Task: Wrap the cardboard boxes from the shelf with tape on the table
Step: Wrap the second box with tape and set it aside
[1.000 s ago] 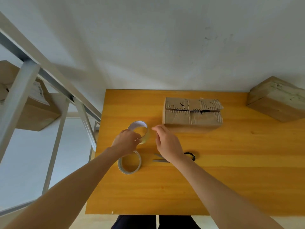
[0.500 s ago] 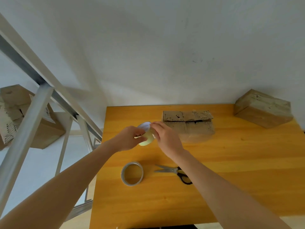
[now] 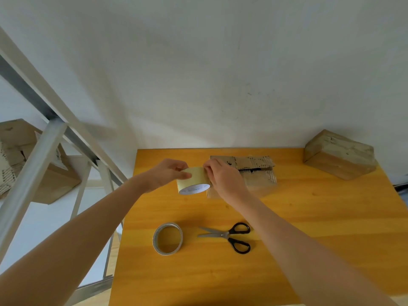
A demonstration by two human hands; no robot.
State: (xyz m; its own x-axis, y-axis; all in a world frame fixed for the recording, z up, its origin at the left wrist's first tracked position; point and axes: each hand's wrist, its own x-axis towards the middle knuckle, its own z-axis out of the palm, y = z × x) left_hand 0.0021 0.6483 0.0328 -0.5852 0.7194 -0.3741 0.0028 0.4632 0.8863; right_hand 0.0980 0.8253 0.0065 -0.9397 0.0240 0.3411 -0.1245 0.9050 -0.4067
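Observation:
A yellowish tape roll with a white core hangs in the air above the orange table. My left hand grips its left side. My right hand pinches the roll's upper right edge with the fingertips. Just behind my right hand lies a worn, flat cardboard box with a torn top seam, partly hidden by that hand. A second cardboard box, taped over, stands at the table's far right corner by the wall.
A second, thin tape roll lies flat near the table's left side, with black-handled scissors to its right. A metal shelf frame at the left holds more cardboard boxes. A white wall backs the table.
Both hands lifted the yellowish tape roll off the table and turned it, white core now facing me. My right hand closed onto its edge. The camera tilted up.

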